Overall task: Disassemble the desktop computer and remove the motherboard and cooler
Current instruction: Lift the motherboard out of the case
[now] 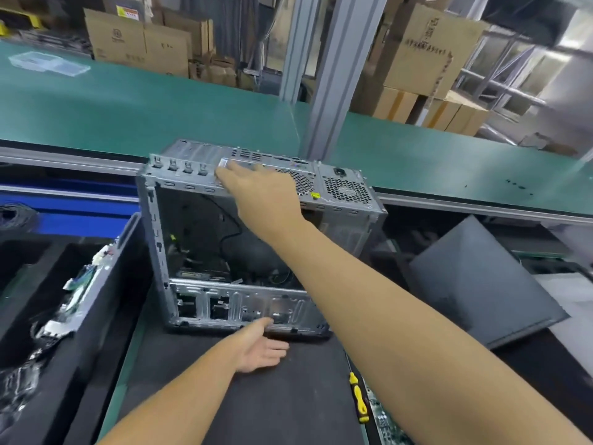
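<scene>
— What lay around it?
— A yellow-and-black-handled screwdriver (357,396) lay on the black mat (272,396) at the right, with a dark grey flat panel (481,284) beyond and a black tray (106,316) of circuit boards at the left. The right forearm crossed the opening.
— And the grey metal computer case (224,308)?
— It stood on the mat with its side open and black cables (227,236) inside. The right grip (253,184) lay wide and flat on its far panel. The left grip (260,345), fingers straight, touched its near frame.

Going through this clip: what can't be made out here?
Head view:
- Inside the computer case: dark, partly behind the right forearm; motherboard and cooler not identifiable.
- On the right hand, fingertips motion-blurred against the rear panel; grip unclear.
- The circuit board beside the screwdriver: cut by the bottom edge and forearm.
</scene>
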